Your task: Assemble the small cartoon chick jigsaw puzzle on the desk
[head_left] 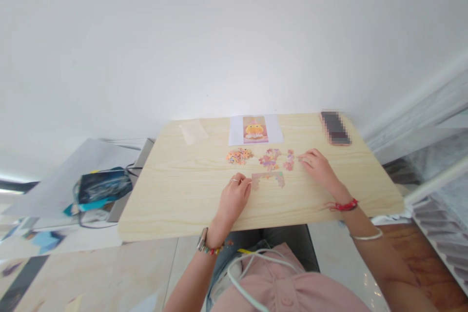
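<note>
Puzzle pieces point(269, 158) lie in small heaps mid-table point(175, 190), just this side of a printed picture point(255, 129); a joined strip point(268, 177) lies nearer the person. Left hand point(234, 197) is curled, fingertips at the strip's left end; whether it is gripping, I cannot tell. Right hand point(319, 166) lies flat, fingers slack, tips beside the rightmost heap point(289, 160).

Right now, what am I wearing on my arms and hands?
No sleeves on either forearm. Left hand: a thin ring, plus a watch and a multicoloured beaded bracelet at the wrist. Right hand: a red cord bracelet at the wrist, a slim silver bangle higher up.
</note>
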A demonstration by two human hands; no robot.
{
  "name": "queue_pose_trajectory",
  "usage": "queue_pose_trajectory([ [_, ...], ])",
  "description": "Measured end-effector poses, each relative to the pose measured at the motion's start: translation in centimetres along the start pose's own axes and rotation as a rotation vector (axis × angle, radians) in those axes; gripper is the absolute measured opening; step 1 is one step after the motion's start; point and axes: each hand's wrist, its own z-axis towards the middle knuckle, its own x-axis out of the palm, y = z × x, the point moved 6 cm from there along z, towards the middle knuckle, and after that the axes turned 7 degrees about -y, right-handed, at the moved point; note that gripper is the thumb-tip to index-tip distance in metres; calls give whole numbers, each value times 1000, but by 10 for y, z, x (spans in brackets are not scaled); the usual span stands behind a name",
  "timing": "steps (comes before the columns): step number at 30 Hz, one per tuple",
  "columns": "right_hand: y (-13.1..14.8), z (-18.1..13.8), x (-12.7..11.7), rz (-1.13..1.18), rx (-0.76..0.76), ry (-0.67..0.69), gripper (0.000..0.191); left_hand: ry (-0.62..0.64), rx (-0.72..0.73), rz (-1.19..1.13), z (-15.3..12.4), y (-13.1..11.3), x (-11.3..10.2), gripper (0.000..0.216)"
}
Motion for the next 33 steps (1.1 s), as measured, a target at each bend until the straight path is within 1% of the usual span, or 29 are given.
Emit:
queue_pose_trajectory([
  [2, -13, 3, 1, -17, 30, 22, 20, -14, -5, 8, 1, 3, -3, 18],
  [4, -18, 5, 7, -22, 49, 54, 20, -21, -13, 10, 1, 5, -5, 17],
  [9, -21, 6, 19, -42, 89, 77, 12, -17, -31, 11, -2, 10, -6, 17],
  [13, -19, 3, 15, -65, 67, 70, 10, -14, -32, 12, -5, 13, -6, 16],
  [16, -2, -3, 6, -55, 6, 82, 10, -20, -25, 9, -6, 11, -7, 17],
  [18, 20, -9, 6, -30, -83, 153, 10, -18, -10, -4, -6, 6, -6, 17],
  [20, 47, -19, 9, -29, -198, 248, 10, -4, 21, -24, -6, -4, -4, 18],
  [22, 70, -27, 13, -80, -279, 286, 10, 27, 63, -37, -5, -18, 1, 18],
  [24, 85, -33, 19, -144, -333, 308, 12, 76, 113, -33, -5, -33, 8, 18],
  [28, 94, -39, 28, -221, -370, 329, 17, 177, 195, 6, -5, -57, 21, 19],
  [33, 92, -41, 30, -204, -366, 325, 16, 223, 246, 18, -5, -67, 29, 25],
])
